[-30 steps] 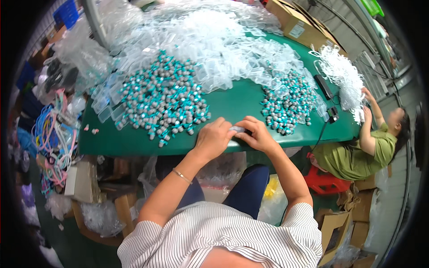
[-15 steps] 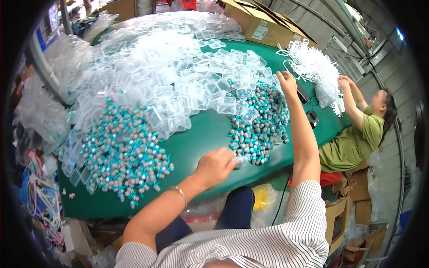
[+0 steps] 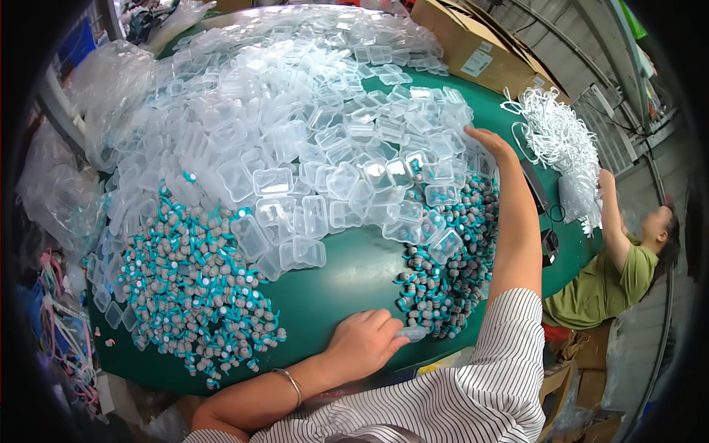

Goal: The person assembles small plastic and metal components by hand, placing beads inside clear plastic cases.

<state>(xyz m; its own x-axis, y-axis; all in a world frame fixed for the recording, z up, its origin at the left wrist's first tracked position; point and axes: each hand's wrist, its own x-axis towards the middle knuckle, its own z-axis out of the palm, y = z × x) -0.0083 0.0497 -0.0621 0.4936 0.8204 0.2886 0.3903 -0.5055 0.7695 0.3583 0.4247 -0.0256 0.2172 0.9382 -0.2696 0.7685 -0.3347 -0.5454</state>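
My left hand (image 3: 363,344), with a bracelet on its wrist, is near the front edge of the green table. Its thumb and fingers pinch a small clear plastic box (image 3: 412,334), seen edge-on. My right arm is stretched far forward, and my right hand (image 3: 490,142) is at the right edge of a big heap of clear plastic boxes (image 3: 273,181). Its fingers extend toward the boxes; some fingers are hidden. Beneath that forearm lies a pile of small grey and teal pieces (image 3: 443,295). Another pile of such pieces (image 3: 199,288) spreads on the left.
The green tabletop (image 3: 362,273) shows between the two piles. White looped cords (image 3: 557,133) are heaped on the right, beside a co-worker in a green top (image 3: 609,292). A cardboard box (image 3: 480,48) stands at the back; plastic bags (image 3: 111,88) hang at left.
The view has shifted, with the table appearing lower and nearer. My left hand still holds the clear box near the front edge. My right hand's fingers have straightened toward the heap of boxes.
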